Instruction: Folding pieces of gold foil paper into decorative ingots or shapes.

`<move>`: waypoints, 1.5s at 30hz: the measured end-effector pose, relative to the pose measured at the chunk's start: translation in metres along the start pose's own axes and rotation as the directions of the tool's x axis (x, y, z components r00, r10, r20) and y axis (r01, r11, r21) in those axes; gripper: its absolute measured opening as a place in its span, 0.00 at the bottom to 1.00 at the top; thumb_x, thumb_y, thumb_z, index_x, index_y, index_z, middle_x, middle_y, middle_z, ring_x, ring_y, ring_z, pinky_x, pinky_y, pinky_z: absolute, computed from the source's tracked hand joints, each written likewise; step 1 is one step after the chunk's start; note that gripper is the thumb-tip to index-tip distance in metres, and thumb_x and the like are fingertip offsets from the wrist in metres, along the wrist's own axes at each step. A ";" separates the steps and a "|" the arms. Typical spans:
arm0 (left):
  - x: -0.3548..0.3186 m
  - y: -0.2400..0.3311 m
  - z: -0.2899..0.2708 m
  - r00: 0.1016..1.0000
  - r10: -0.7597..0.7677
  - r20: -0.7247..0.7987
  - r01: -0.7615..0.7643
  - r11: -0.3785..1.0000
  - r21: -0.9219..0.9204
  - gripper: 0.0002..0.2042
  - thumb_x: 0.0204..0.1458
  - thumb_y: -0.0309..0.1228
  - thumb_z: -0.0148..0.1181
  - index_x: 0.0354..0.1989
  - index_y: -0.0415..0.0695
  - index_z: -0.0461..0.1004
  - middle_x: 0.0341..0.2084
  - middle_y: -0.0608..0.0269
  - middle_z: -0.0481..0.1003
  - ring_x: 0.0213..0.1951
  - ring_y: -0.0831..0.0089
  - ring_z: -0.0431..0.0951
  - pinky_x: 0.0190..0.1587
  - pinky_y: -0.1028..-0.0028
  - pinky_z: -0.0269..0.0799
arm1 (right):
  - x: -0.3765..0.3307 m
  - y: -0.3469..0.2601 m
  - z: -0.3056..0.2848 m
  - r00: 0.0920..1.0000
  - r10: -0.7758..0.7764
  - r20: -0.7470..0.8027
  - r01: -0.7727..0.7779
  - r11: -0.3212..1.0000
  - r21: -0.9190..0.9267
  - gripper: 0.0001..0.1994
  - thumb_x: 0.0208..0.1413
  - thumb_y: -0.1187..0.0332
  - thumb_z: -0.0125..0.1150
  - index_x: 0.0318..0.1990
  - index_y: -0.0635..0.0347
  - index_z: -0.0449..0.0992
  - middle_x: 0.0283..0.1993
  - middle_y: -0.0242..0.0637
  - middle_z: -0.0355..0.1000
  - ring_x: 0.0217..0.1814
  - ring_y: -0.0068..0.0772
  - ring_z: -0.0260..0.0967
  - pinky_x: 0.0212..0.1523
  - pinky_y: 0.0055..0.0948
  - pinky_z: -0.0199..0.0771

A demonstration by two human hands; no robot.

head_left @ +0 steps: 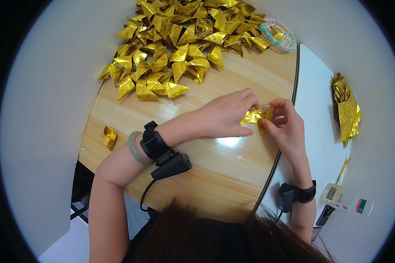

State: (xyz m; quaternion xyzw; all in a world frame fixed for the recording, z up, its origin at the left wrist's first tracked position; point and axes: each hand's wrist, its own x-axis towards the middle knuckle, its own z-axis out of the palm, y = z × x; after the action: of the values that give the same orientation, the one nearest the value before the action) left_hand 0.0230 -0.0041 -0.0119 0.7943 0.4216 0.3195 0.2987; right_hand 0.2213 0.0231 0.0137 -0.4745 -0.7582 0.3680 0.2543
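Pinches gold foil piece (253, 117) in right hand (290, 129); touches with left hand (228, 113), cannot tell if gripping | probably light, slick, easily creased | best held at ends

glossy foil paper (253, 117) (smooth wood-grained table (219, 177))

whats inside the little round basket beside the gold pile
Some gold foil shows inside the basket; whatever lies beneath that foil is covered and can't be seen.
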 end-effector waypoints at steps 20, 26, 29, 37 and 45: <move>0.003 -0.006 -0.005 0.989 -0.137 -0.057 0.133 0.988 -0.073 0.09 0.44 0.27 0.58 0.35 0.38 0.75 0.31 0.58 0.71 0.30 0.66 0.72 0.34 0.72 0.69 | -0.010 0.002 0.007 0.930 -0.366 -0.025 0.350 0.907 -0.233 0.06 0.44 0.78 0.62 0.31 0.60 0.74 0.35 0.37 0.72 0.34 0.33 0.71 0.35 0.25 0.72; 0.001 -0.012 -0.004 0.996 -0.066 -0.056 0.064 0.997 -0.045 0.11 0.47 0.27 0.59 0.40 0.38 0.75 0.33 0.57 0.70 0.34 0.65 0.72 0.37 0.72 0.68 | -0.003 0.010 0.011 0.996 -0.090 0.018 0.090 0.996 0.004 0.13 0.44 0.73 0.65 0.39 0.62 0.71 0.36 0.38 0.67 0.36 0.37 0.67 0.38 0.30 0.70; 0.001 -0.013 -0.001 0.997 -0.044 -0.055 0.044 0.999 -0.018 0.14 0.47 0.25 0.59 0.44 0.39 0.74 0.35 0.56 0.69 0.37 0.64 0.71 0.39 0.71 0.68 | -0.001 0.013 0.016 0.906 -0.422 -0.023 0.378 0.834 -0.402 0.17 0.45 0.71 0.66 0.42 0.62 0.69 0.36 0.40 0.66 0.39 0.42 0.64 0.44 0.34 0.66; 0.003 -0.010 0.002 0.999 -0.017 -0.028 0.017 1.000 -0.006 0.15 0.47 0.24 0.58 0.45 0.41 0.73 0.34 0.57 0.69 0.38 0.61 0.70 0.41 0.69 0.67 | -0.002 0.008 0.022 0.995 -0.022 0.100 -0.010 0.951 0.309 0.13 0.49 0.74 0.63 0.42 0.61 0.67 0.34 0.35 0.69 0.38 0.29 0.67 0.41 0.28 0.69; 0.005 0.014 -0.013 0.966 -0.259 -0.025 0.224 0.876 -0.428 0.08 0.49 0.21 0.57 0.39 0.41 0.73 0.32 0.64 0.71 0.35 0.77 0.72 0.35 0.77 0.69 | -0.004 -0.006 0.022 0.984 -0.108 -0.142 0.159 0.888 0.431 0.20 0.46 0.78 0.64 0.48 0.63 0.66 0.38 0.34 0.71 0.42 0.27 0.69 0.45 0.25 0.70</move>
State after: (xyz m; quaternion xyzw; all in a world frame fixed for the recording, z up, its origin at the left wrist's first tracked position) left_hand 0.0224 -0.0037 0.0081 0.6385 0.4502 0.3953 0.4831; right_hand 0.2036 0.0113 0.0056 -0.3715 -0.6704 0.4837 0.4226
